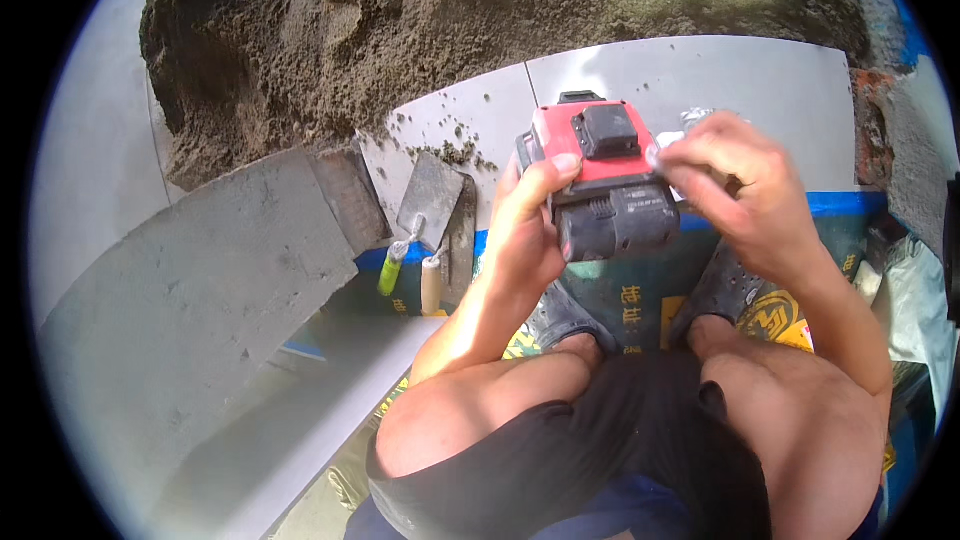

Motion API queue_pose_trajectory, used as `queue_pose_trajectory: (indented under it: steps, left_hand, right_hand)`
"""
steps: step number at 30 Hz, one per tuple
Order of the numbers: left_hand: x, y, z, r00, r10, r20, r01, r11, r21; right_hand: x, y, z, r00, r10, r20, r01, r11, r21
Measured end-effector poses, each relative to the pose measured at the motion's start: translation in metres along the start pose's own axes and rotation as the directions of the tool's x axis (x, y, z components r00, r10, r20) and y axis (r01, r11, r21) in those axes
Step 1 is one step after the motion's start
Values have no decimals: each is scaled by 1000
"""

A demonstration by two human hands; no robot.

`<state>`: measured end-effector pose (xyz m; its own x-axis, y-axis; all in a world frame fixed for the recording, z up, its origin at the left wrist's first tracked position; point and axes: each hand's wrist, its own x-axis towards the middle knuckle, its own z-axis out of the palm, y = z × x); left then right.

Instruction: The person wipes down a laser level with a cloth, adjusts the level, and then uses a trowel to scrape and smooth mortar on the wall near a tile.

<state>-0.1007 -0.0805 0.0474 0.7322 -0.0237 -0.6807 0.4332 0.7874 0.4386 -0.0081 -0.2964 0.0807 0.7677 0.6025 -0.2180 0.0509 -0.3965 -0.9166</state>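
Note:
A red and black laser level (590,165) with a dark battery pack (620,223) on its near side is held up over my feet. My left hand (532,210) grips it from the left, thumb on the red top face. At the right edge of the casing, my right hand (735,175) has its fingers curled in and slightly blurred by motion. Its thumb tip is close to the red corner. Whatever those fingers pinch, if anything, cannot be made out. The underside of the level is hidden.
Rough damp mortar (480,10) spreads across the far side. Pale tiles (700,80) lie before it, crumbs scattered on them. Two trowels, one green-handled (393,270) and one wooden-handled (431,285), rest left of me. A grey slab (200,270) stands farther left; printed green sheeting (640,290) lies underfoot.

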Motion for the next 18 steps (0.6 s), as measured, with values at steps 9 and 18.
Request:
queue_pose_trajectory:
  steps: [9, 18]
  left_hand:
    - [7, -11, 3, 998, 56, 3, -56, 998, -40]
    - [6, -24, 1, 953, 297, -60, -283, 942, 178]
  right_hand:
    - [19, 1, 32, 979, -161, -128, 152, 985, -79]
    - [14, 10, 34, 986, 59, -154, -84, 983, -162]
